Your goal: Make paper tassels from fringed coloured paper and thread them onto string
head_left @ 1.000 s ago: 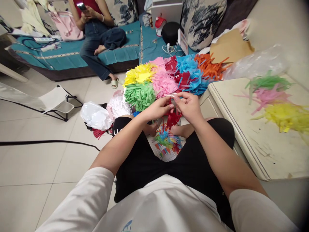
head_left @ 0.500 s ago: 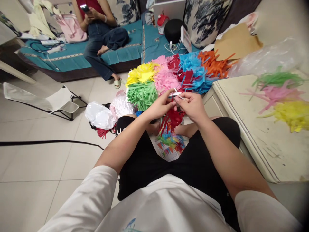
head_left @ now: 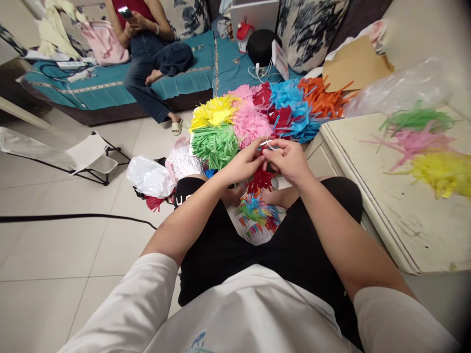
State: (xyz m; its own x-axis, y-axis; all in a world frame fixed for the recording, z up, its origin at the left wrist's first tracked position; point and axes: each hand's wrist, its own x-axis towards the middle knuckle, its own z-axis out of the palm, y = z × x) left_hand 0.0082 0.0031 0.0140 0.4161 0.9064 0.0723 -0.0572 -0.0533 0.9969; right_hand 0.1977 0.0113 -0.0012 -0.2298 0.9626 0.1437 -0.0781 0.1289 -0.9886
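Above my knees both hands meet at a thin white string (head_left: 270,144). My left hand (head_left: 247,159) is closed, with thumb and fingertips pinched at the string. My right hand (head_left: 288,159) pinches the string from the other side, its thumb against the index finger. A red paper tassel (head_left: 260,181) hangs just below my fingers; its top is hidden behind them. Between my feet lie more multicoloured tassels (head_left: 259,208) on a printed sheet (head_left: 259,234). Beyond my hands are piled green (head_left: 215,144), yellow (head_left: 213,113) and pink tassels (head_left: 252,120).
Blue (head_left: 294,98) and orange tassels (head_left: 324,98) continue the pile. At right, a cream cabinet (head_left: 397,235) bears green, pink and yellow tassels. White plastic bags (head_left: 150,175) lie left of my knee, near a folding stool (head_left: 91,154). A person (head_left: 147,49) sits on the sofa holding a phone.
The string now forms a small loop between my fingers. The red tassel hangs slightly lower and straighter. My hands stay close together; the whole view has shifted slightly.
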